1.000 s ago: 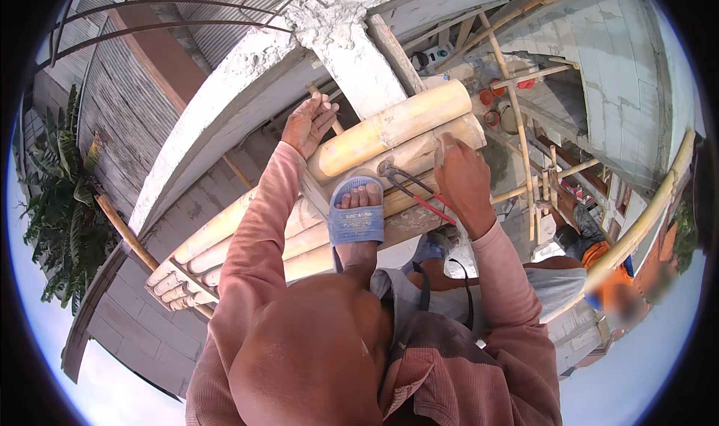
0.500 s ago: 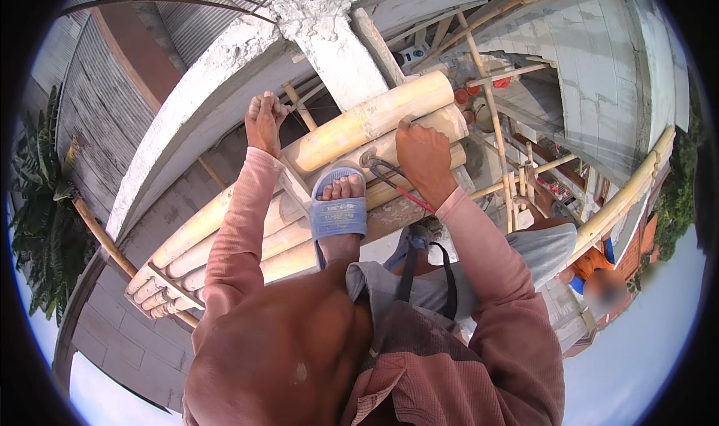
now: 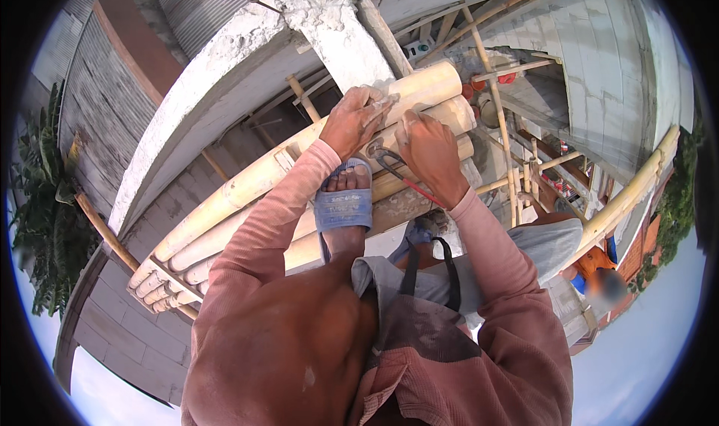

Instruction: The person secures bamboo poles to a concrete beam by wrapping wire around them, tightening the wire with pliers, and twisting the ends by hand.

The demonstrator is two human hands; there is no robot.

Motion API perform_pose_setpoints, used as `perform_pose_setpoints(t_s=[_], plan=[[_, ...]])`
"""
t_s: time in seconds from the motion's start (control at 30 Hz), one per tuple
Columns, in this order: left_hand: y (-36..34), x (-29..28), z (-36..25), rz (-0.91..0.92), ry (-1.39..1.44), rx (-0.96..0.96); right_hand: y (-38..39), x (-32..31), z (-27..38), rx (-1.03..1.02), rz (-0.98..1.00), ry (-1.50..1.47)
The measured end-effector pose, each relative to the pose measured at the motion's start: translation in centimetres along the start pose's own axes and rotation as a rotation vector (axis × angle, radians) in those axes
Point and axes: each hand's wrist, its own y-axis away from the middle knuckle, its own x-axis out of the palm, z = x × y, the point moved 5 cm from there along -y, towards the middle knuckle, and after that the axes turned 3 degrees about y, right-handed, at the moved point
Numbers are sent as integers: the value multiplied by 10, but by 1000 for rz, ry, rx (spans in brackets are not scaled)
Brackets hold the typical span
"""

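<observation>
Reaching over bamboo: right hand [image 3: 430, 155] nearer the cut end and the pincers [image 3: 410, 183]

Upper bamboo pole [image 3: 424, 89] lay ahead of the person, outermost in a side-by-side row, long axis slanting from lower left up to the cut end at upper right. Left hand [image 3: 355, 122] was over this pole, short of the cut end, fingers bunched and pointing right along it; couldn't tell if they pressed the bamboo or held anything thin. Right hand was over the second bamboo pole [image 3: 449, 117], fingers curled, tips toward the upper pole; contents hidden, couldn't tell. Hands were near each other but apart, a short stretch of bamboo showing between.

Pincers, red-handled, sat just below the hands, long axis crossing the poles: head up-left, handles running down-right beneath the right hand and wrist. Right hand was clearly the nearer one; couldn't tell if it touched them. Blue slide sandal [image 3: 343, 210], foot in it, stood on the poles left of the pincers. White concrete beam [image 3: 338, 46] ran beyond the upper pole, past the left hand.
</observation>
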Motion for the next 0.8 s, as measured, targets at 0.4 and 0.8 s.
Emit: perform_pose_setpoints(t_s=[0.4, 0.8], plan=[[0, -5, 10, -75, 323, -268, -41, -7, 4, -567, 274, 263], [5, -3, 15, -69, 241, -267, -69, -11, -2, -586, 390, 167]])
